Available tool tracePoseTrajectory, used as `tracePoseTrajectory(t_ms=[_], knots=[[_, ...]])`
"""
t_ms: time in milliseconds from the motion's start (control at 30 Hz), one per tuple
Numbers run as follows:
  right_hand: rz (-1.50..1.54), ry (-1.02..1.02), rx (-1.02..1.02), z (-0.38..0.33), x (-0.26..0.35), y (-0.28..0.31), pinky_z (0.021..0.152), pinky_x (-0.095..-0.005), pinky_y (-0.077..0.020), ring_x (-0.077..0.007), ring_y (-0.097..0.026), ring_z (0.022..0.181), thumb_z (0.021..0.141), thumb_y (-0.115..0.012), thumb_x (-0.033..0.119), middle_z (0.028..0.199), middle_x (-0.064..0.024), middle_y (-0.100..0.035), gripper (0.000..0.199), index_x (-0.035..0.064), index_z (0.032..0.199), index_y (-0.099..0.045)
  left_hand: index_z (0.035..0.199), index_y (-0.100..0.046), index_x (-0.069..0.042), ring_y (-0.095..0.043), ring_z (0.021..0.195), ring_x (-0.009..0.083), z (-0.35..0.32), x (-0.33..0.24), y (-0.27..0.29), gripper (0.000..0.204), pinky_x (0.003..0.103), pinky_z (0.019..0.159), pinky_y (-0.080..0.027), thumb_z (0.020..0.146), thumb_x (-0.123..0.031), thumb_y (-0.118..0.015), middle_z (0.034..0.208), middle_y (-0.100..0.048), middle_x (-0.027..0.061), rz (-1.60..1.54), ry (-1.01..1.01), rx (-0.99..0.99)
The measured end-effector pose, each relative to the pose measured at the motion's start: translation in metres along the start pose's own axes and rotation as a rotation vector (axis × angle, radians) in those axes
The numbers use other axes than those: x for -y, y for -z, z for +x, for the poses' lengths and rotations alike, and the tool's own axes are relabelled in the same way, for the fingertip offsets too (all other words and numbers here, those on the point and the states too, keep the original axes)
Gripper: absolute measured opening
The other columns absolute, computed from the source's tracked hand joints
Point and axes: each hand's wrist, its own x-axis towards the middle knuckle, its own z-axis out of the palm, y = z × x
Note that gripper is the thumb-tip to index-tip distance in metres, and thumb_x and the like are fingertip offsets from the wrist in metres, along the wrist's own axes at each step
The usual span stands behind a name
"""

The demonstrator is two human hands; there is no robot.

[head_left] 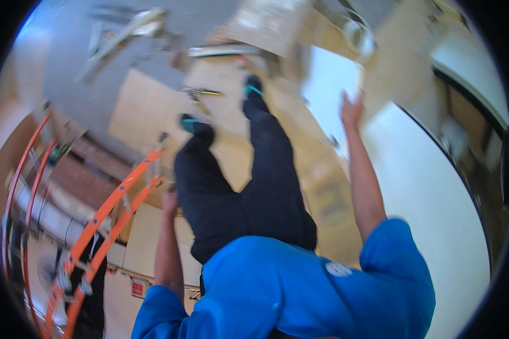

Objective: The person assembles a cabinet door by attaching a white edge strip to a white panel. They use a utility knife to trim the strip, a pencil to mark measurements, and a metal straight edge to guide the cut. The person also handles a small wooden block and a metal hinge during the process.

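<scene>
My right hand (352, 109), reaching forward on the right, grips the edge of a white rectangular panel (329, 79). The panel is tilted over the tan floor sheeting. Down by my left thigh hangs my left hand (170, 200), beside an orange ladder (112, 206); its fingers are blurred and partly hidden. A yellow-handled tool (198, 96), perhaps pliers or a clamp, lies on a tan board (147, 110) near my feet.
A large white counter or board (430, 209) runs along my right. Ahead lie a wrapped sheet (268, 22), a roll of white edging (359, 39) and scraps (121, 42). Another red ladder (25, 175) and stacked brown boards (85, 183) stand left.
</scene>
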Motion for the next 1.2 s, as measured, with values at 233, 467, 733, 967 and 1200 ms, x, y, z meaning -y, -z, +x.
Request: tracePoseTrajectory(t_ms=[233, 467, 733, 967, 1200], knots=[[0.183, -0.050, 0.137, -0.011, 0.080, 0.043, 0.101, -0.0497, -0.0494, -0.0466, -0.064, 0.117, 0.095, -0.059, 0.064, 0.128, -0.0307, -0.065, 0.087, 0.0058, 0.155, -0.035, 0.100, -0.068, -0.003, -0.064, 0.072, 0.0130, 0.088, -0.027, 0.098, 0.013, 0.030, 0.066, -0.052, 0.100, -0.015, -0.064, 0.086, -0.070, 0.0041, 0.014, 0.196, -0.047], [-0.145, -0.354, 0.364, 0.016, 0.035, 0.027, 0.114, -0.0417, -0.0419, -0.0337, -0.057, 0.133, 0.100, -0.058, 0.055, 0.142, -0.0264, -0.059, 0.081, 0.0042, 0.159, -0.036, 0.094, -0.069, 0.003, -0.057, 0.064, 0.0128, 0.287, -0.036, 0.209, 0.026, 0.033, 0.058, -0.047, 0.098, -0.022, -0.065, 0.075, -0.065, 0.0066, 0.363, 0.070, 0.015], [-0.121, -0.321, 0.146, -0.005, 0.009, 0.068, 0.126, -0.0445, -0.0213, -0.0324, -0.026, 0.154, 0.099, -0.055, 0.066, 0.167, -0.0224, -0.025, 0.103, 0.0025, 0.165, -0.007, 0.121, -0.071, -0.003, -0.069, 0.108, 0.0409, 0.535, -0.161, 0.261, 0.046, 0.048, 0.093, -0.054, 0.090, -0.037, -0.073, 0.113, -0.073, 0.0245, 0.751, -0.344, -0.412], [-0.002, -0.464, 0.106, 0.007, 0.071, 0.034, 0.127, -0.0452, -0.0176, -0.0306, -0.025, 0.155, 0.100, -0.053, 0.065, 0.169, -0.0171, -0.023, 0.100, 0.0082, 0.167, -0.004, 0.108, -0.075, 0.000, -0.068, 0.079, 0.0282, 0.766, -0.234, 0.269, 0.039, 0.043, 0.071, -0.056, 0.091, -0.035, -0.071, 0.084, -0.072, 0.0140, 0.395, -0.436, -0.496], [-0.270, -0.605, 0.131, -0.033, 0.051, 0.121, 0.123, -0.0365, -0.0283, -0.0220, -0.048, 0.140, 0.107, -0.052, 0.047, 0.154, -0.0091, -0.052, 0.066, 0.0039, 0.157, -0.043, 0.138, -0.060, -0.017, -0.061, 0.126, 0.0367, 0.884, -0.248, 0.232, 0.046, 0.050, 0.102, -0.053, 0.093, -0.026, -0.065, 0.138, -0.063, 0.0159, 1.387, -0.612, -0.245]])
